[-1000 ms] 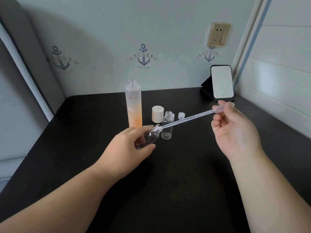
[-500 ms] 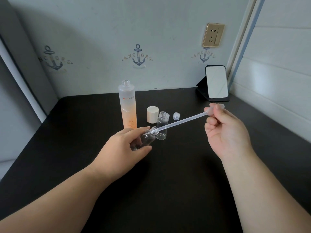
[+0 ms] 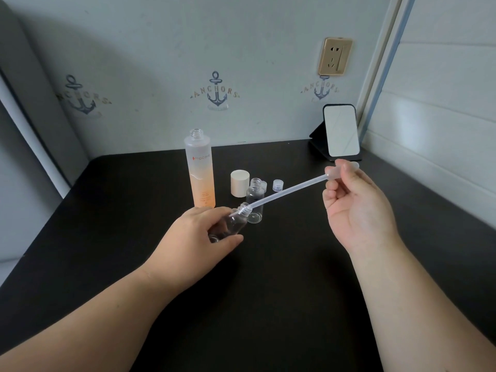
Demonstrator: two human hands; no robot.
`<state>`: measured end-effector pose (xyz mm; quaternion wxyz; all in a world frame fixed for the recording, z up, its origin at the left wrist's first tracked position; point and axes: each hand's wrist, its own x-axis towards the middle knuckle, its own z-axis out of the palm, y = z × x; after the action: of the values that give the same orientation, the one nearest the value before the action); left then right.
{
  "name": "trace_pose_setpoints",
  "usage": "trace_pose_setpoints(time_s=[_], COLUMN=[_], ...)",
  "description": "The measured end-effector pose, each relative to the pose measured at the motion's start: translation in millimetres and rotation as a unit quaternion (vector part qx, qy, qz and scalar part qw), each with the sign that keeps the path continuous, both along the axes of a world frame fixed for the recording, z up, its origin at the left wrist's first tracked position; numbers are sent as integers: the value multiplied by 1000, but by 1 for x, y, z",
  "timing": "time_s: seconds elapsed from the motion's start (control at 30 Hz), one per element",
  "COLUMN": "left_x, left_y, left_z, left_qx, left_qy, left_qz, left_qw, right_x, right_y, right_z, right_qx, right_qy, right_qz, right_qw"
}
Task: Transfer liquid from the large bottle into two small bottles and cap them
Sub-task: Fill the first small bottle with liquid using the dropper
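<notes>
Left hand (image 3: pixel 198 237) grip wraps the tilted small bottle (image 3: pixel 230 224) just above the counter (image 3: pixel 268 291); right hand (image 3: pixel 357 205) grip pinches the pipette (image 3: pixel 290 190) bulb, tip inside that bottle's neck. Squeeze slowly, keep tip in. Large bottle (image 3: pixel 200 173) and second small bottle (image 3: pixel 255 201) stand just beyond left grip, uncapped.

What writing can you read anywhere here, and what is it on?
"mpcare", after a small red mark: on the large bottle.
Smaller print lower on that bottle: too blurred to read.
"ANCHORS": across the middle anchor print on the wall; the same design at left and right, both fainter.
Nothing else carries readable text.
</notes>
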<state>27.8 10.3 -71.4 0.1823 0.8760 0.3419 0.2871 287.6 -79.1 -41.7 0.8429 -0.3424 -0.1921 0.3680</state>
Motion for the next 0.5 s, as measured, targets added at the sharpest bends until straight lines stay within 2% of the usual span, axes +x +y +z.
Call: trace_pose_setpoints(time_s=[0.2, 0.5], left_x=[1, 5], left_y=[-3, -12], left_z=[4, 9], left_qx=[-12, -100], left_qy=[9, 16], left_qz=[8, 27], left_qw=[1000, 994], right_x=[5, 3], right_y=[-2, 0], right_z=[2, 2], right_qx=[13, 11], right_qy=[43, 120], right_qz=[-7, 31], right_qw=[999, 992])
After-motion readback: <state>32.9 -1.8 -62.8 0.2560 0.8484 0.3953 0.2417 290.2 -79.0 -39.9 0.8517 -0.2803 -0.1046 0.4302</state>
